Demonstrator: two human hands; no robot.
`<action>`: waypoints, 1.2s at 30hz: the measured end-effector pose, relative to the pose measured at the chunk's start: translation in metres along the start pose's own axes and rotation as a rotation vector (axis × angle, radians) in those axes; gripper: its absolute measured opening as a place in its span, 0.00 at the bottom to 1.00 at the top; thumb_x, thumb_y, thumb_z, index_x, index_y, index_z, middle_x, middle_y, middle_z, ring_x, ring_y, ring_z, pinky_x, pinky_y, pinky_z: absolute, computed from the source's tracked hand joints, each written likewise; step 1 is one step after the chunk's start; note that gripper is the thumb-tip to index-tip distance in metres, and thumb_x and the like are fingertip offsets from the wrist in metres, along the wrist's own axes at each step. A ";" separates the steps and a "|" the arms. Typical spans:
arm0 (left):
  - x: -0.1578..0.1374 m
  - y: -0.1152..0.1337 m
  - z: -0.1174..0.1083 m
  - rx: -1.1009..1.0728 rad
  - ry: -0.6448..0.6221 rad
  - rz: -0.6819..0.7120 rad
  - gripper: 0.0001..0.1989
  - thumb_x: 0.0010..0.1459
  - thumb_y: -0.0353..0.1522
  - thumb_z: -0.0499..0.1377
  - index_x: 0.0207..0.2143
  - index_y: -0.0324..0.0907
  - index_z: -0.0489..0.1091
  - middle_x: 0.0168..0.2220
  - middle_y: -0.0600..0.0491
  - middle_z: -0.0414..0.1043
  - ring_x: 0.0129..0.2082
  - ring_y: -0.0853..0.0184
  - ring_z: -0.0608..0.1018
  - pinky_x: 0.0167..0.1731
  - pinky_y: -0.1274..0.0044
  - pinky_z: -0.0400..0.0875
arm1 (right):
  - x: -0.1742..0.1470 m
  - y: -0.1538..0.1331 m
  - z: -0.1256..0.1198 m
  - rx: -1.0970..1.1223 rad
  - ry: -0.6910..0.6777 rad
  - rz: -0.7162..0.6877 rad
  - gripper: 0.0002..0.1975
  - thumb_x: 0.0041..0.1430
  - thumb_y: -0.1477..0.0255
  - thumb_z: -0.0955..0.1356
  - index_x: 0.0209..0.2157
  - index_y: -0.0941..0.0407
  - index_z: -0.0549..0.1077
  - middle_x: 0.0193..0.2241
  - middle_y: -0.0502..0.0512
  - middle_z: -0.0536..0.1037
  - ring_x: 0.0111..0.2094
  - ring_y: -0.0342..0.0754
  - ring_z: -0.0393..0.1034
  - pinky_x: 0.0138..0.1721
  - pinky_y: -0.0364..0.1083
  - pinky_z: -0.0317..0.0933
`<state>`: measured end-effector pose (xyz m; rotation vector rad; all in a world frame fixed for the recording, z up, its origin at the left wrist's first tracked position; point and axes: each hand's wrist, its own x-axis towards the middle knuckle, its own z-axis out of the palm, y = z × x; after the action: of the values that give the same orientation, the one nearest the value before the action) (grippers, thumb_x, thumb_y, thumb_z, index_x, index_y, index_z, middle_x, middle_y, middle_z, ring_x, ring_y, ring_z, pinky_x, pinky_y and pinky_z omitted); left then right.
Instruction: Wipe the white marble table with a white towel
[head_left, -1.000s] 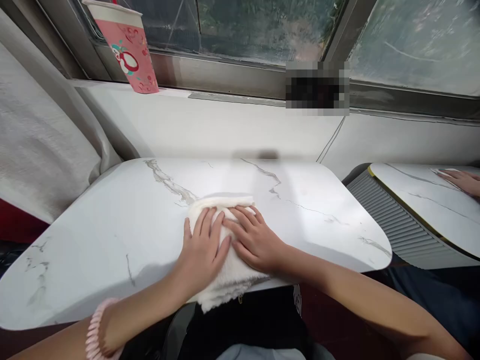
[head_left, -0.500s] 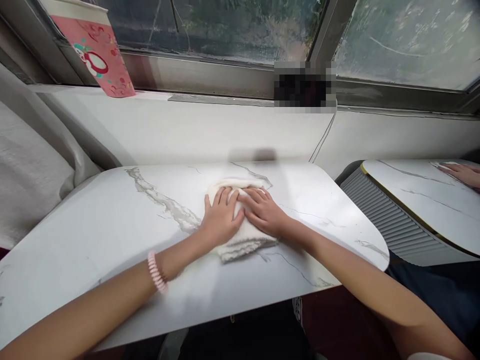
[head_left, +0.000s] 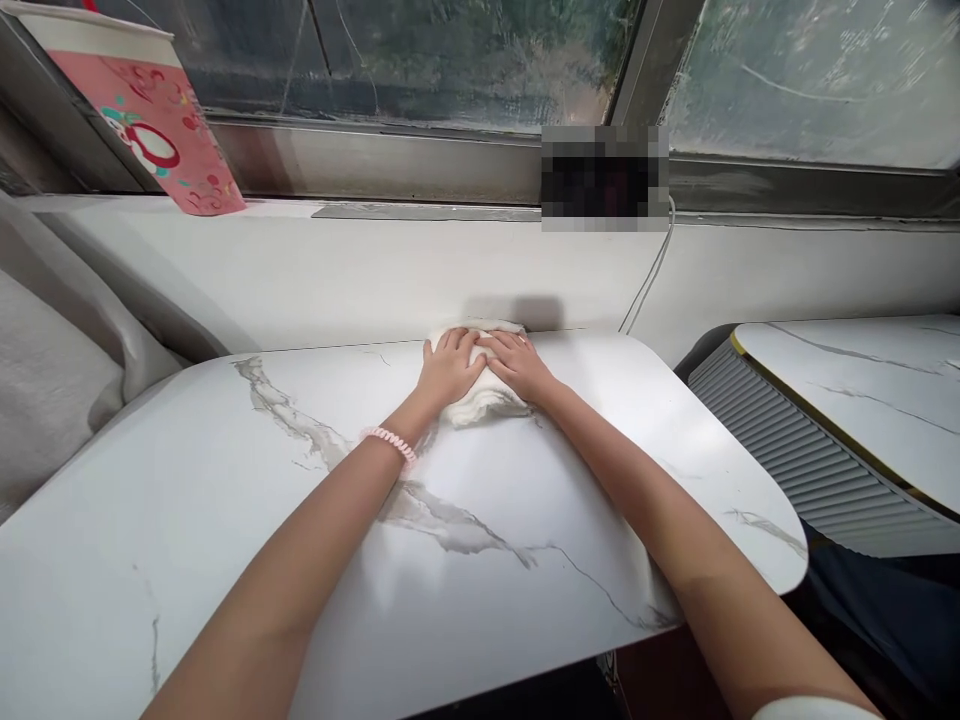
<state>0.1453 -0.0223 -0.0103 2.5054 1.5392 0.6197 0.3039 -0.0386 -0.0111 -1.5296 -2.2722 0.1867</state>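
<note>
A folded white cloth (head_left: 486, 406) lies on the white marble-patterned table (head_left: 600, 500), at its far edge by the wall. My left hand (head_left: 450, 368) rests flat on the cloth's left part, fingers stretched forward; a pink coiled band (head_left: 391, 444) circles that wrist. On the cloth's right part lies my right hand (head_left: 523, 366), palm down with fingers extended. The two hands almost meet, thumbs pointing toward each other. Part of the cloth is hidden under them.
A pink paper cup (head_left: 161, 130) stands on the window ledge at the left. On the ledge near the middle is a blurred dark object (head_left: 604, 180), with a thin cable (head_left: 651, 265) running down the wall. A grey curtain (head_left: 52, 370) hangs left; a second table (head_left: 862, 380) is right.
Both hands and the cloth have slid forward across the table to the wall side. The other person's hand on the right-hand table is out of view now.
</note>
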 end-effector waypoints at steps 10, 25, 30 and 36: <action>-0.023 0.037 0.008 0.093 0.002 -0.026 0.22 0.68 0.35 0.42 0.61 0.40 0.59 0.66 0.42 0.57 0.66 0.56 0.57 0.62 0.50 0.49 | -0.033 0.008 -0.010 0.001 -0.003 0.021 0.22 0.68 0.70 0.55 0.60 0.52 0.63 0.63 0.57 0.63 0.65 0.50 0.53 0.65 0.57 0.42; -0.145 0.115 0.002 0.065 -0.097 0.140 0.26 0.68 0.37 0.44 0.65 0.35 0.56 0.67 0.41 0.53 0.68 0.53 0.54 0.64 0.48 0.46 | -0.195 -0.032 -0.038 -0.097 0.030 -0.060 0.24 0.69 0.65 0.53 0.64 0.52 0.56 0.63 0.60 0.61 0.65 0.56 0.50 0.65 0.62 0.43; -0.173 0.133 0.001 0.054 -0.109 0.176 0.28 0.68 0.39 0.44 0.65 0.34 0.55 0.68 0.40 0.52 0.68 0.51 0.53 0.64 0.47 0.45 | -0.230 -0.041 -0.047 -0.076 0.016 -0.108 0.25 0.69 0.67 0.54 0.65 0.53 0.52 0.63 0.62 0.59 0.66 0.58 0.48 0.65 0.64 0.43; -0.178 0.149 0.003 0.059 -0.140 0.182 0.29 0.68 0.39 0.43 0.65 0.33 0.55 0.68 0.38 0.51 0.68 0.49 0.52 0.63 0.45 0.44 | -0.239 -0.031 -0.064 0.012 -0.046 -0.160 0.26 0.68 0.66 0.57 0.66 0.52 0.52 0.64 0.62 0.57 0.65 0.61 0.48 0.64 0.65 0.46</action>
<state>0.1989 -0.2480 -0.0133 2.6902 1.3109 0.4160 0.3800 -0.2765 -0.0012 -1.3434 -2.4123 0.1920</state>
